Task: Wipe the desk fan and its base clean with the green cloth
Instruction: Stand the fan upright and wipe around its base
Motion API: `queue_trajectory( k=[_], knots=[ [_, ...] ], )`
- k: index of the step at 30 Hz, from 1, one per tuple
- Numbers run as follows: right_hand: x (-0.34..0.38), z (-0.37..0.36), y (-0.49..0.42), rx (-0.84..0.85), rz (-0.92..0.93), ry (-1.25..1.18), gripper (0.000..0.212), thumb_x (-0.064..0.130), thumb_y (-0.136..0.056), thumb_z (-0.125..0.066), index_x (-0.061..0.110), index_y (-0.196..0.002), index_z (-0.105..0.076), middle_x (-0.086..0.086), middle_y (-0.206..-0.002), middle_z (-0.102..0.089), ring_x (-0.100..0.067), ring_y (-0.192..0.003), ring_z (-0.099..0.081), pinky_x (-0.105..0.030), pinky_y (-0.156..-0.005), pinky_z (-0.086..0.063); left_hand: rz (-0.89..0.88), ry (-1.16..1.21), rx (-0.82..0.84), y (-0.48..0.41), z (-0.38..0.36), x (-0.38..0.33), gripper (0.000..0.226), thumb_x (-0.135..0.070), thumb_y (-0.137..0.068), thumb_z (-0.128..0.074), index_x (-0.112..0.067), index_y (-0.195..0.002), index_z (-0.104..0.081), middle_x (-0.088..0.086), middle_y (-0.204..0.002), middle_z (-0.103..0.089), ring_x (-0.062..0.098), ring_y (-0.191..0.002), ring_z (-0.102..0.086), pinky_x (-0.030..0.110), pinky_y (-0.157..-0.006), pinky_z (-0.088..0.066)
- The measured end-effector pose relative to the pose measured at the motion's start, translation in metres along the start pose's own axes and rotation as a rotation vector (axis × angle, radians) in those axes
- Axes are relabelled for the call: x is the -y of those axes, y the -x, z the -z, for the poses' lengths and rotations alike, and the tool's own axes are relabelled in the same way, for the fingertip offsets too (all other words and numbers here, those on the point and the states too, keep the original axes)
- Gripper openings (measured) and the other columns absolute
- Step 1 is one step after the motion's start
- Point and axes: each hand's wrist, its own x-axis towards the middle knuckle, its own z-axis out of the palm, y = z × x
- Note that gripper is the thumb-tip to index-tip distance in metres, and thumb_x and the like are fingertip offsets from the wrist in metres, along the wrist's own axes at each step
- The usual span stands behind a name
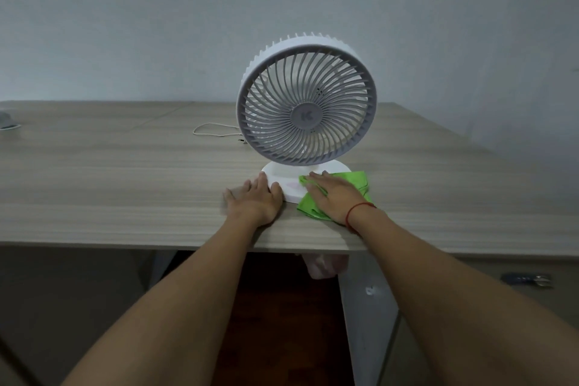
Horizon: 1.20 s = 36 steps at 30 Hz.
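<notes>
1. The round white plastic desk fan point(306, 100) with a grey spiral grille stands upright on the wood-grain counter point(125, 172), near its front edge.
2. Its flat white oval base point(289, 186) sits under the grille.
3. The left hand point(255, 197), grip spread flat, touches the base's left rim.
4. The right hand point(332, 194), grip spread, presses the crumpled green cloth point(354, 180) on the base's right side.
5. A thin white cable point(213, 130) lies behind the fan.

Bench point(109, 182) left of the fan point(306, 100): wide bare surface, open for passage. White cable point(213, 130) lies looped behind-left of the fan head, near it. Front of base point(282, 180) blocked: left hand point(255, 197) flat against its left edge, right hand point(333, 194) flat on green cloth point(360, 182) over its right side. Bench to the right of the cloth is bare.
</notes>
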Motion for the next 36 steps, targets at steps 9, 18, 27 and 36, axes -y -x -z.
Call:
queue_trajectory(
  k=[9, 18, 27, 36],
  knots=[
    [-0.02, 0.025, -0.037, 0.072, -0.227, -0.054, 0.048, 0.03, -0.103, -0.022, 0.013, -0.147, -0.032, -0.007, -0.16, -0.02, -0.026, -0.149, -0.014, -0.031, -0.119, -0.013, -0.035, -0.002, -0.034, -0.005, -0.009, 0.003, 0.061, -0.047, -0.094, -0.01, -0.027, -0.151, -0.011, -0.001, -0.16, -0.021, 0.02, -0.15, -0.012, 0.061, -0.115, -0.002],
    [0.018, 0.012, -0.038, 0.074, -0.199, 0.135, 0.048, 0.027, -0.101, -0.022, 0.013, -0.145, -0.034, -0.01, -0.155, -0.032, -0.027, -0.147, -0.022, -0.039, -0.115, -0.026, -0.039, -0.008, -0.043, -0.009, -0.007, 0.004, 0.062, -0.05, -0.094, -0.01, -0.025, -0.151, -0.011, -0.002, -0.16, -0.02, 0.02, -0.15, -0.013, 0.063, -0.114, -0.005],
    [0.013, 0.008, 0.001, 0.06, 0.047, 0.038, 0.047, 0.038, -0.1, -0.034, 0.023, -0.145, -0.038, 0.004, -0.156, -0.033, -0.015, -0.147, -0.023, -0.03, -0.12, -0.017, -0.025, -0.017, -0.036, -0.001, -0.001, 0.002, 0.064, -0.051, -0.093, -0.009, -0.025, -0.151, -0.011, -0.003, -0.16, -0.021, 0.019, -0.149, -0.015, 0.06, -0.114, -0.007],
    [-0.024, 0.027, -0.031, -0.009, -0.301, -0.117, 0.049, 0.032, -0.1, -0.033, 0.011, -0.143, -0.041, -0.01, -0.154, -0.036, -0.029, -0.14, -0.036, -0.032, -0.116, -0.026, -0.033, -0.02, -0.041, -0.008, -0.006, 0.001, 0.062, -0.05, -0.094, -0.01, -0.027, -0.151, -0.012, -0.002, -0.16, -0.021, 0.02, -0.148, -0.018, 0.061, -0.116, -0.008]
  ],
)
